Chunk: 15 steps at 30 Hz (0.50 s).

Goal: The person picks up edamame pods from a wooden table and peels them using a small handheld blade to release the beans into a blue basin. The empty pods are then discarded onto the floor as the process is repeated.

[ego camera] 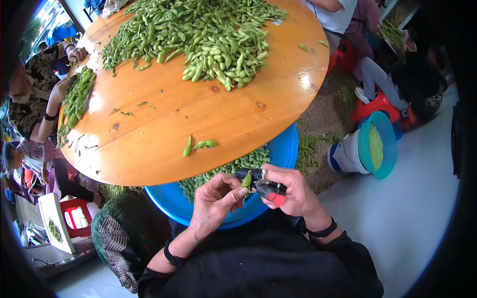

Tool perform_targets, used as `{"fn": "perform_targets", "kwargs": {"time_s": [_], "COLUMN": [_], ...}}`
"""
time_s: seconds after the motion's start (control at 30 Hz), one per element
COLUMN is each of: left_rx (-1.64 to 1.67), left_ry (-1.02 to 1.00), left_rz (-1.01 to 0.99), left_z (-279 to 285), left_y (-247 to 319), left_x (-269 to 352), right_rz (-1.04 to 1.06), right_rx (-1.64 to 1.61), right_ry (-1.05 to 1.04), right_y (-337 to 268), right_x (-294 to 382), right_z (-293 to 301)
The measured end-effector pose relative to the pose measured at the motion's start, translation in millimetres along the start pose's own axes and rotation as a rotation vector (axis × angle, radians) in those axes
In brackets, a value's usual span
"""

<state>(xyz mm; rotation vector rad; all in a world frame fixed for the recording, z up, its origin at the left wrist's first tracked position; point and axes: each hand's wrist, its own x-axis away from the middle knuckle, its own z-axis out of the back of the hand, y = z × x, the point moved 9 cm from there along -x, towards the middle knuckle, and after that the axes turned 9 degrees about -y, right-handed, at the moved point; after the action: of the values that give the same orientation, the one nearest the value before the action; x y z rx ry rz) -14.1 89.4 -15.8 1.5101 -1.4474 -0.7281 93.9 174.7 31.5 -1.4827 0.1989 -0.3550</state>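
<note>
My left hand [220, 201] pinches a green soybean pod [246, 180] between thumb and fingertips. Against the same pod, my right hand [294, 190] presses its thumb and forefinger, which wear black finger covers, one with a red patch. Below both hands sits a wide blue plastic basin [287, 149], partly under the table edge. Shelled green soybeans [257, 158] lie in it. Two loose pods, one upright [187, 146] and one lying sideways [205, 144], rest on the wooden table [208, 111] just beyond my hands.
A large heap of soybean pods [201, 33] covers the table's far part. At left, a person's hand [61, 89] touches a smaller pod pile [79, 97]. A teal basin [387, 149] of beans tops a white bucket [344, 152] at right. Red stools [376, 108] stand beyond.
</note>
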Motion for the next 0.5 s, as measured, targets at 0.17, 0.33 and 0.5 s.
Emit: {"fn": "perform_targets", "kwargs": {"time_s": [0.17, 0.33, 0.5], "left_rx": [-0.020, -0.067, -0.170], "left_ry": [0.023, 0.055, 0.083], "left_rz": [-0.004, -0.022, -0.083], "left_z": [0.8, 3.2, 4.8], "left_y": [5.0, 10.6, 18.6], "left_x": [-1.2, 2.3, 4.4], "right_rz": [0.067, 0.078, 0.095], "right_rx": [-0.001, 0.059, 0.004], "right_ry": [0.021, 0.001, -0.032], "right_y": [-3.0, -6.5, -7.6], "right_x": [-6.9, -8.8, -10.7], "right_z": [0.3, 0.0, -2.9]}}
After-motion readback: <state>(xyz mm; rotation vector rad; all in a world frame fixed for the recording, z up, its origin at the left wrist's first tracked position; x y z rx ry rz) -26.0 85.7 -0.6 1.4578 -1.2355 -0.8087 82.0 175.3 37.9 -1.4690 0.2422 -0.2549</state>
